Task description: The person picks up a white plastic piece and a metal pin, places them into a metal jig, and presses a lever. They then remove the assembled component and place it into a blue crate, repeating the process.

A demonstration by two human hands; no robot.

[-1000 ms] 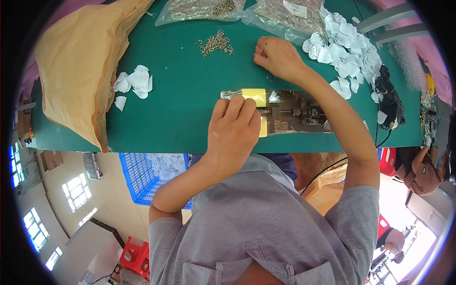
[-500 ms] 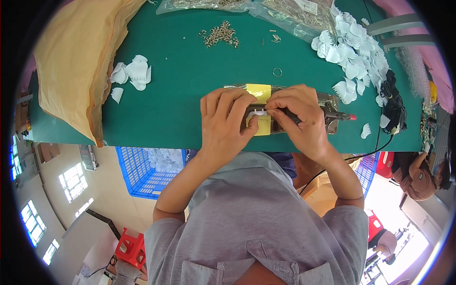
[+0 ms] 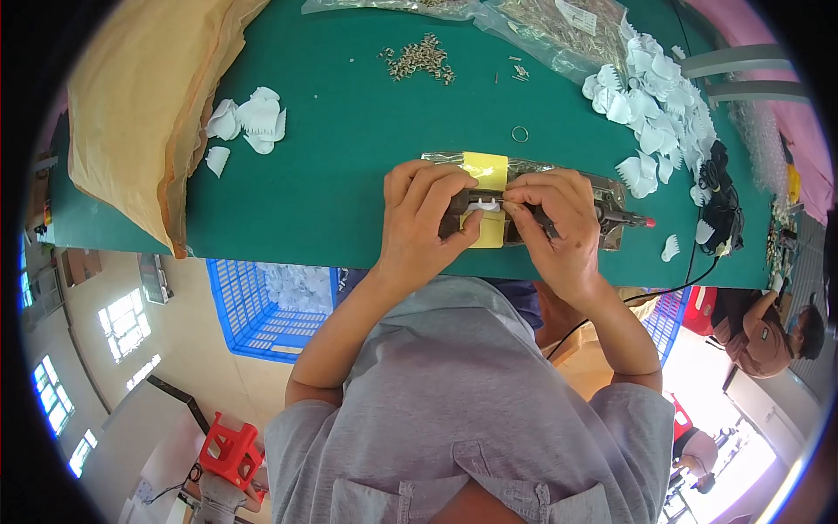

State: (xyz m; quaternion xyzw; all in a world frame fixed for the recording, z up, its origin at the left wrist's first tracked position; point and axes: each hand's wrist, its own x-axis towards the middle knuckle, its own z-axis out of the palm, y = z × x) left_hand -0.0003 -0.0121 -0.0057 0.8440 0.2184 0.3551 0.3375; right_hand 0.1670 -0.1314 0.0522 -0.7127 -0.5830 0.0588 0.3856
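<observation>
My left hand (image 3: 432, 205) is closed, thumb and fingers on the left end of a small white plastic piece (image 3: 485, 207) with short raised lugs. My right hand (image 3: 563, 214) pinches with its fingertips at that piece's right end; whatever lies between those fingertips is too small to make out. Both hands rest over a dark fixture wrapped in clear film, with a yellow tape band (image 3: 485, 168) across it. A dark tool with a red tip (image 3: 649, 223) sticks out to the right of my right hand, its other end partly hidden by the hand.
Small metal clips (image 3: 419, 59) lie in a heap at the back, near several pins (image 3: 520, 72) and a metal ring (image 3: 520, 134). White toothed plastic pieces (image 3: 659, 96) are piled at right, fewer (image 3: 257, 115) at left. A yellow-brown bag (image 3: 148, 113), black cable (image 3: 717, 196) and blue basket (image 3: 262, 336) flank me.
The whole view has shifted slightly, so the bench things appear a little to the right. Both hands stay at the white piece, its lugs now showing somewhat more clearly between the fingers.
</observation>
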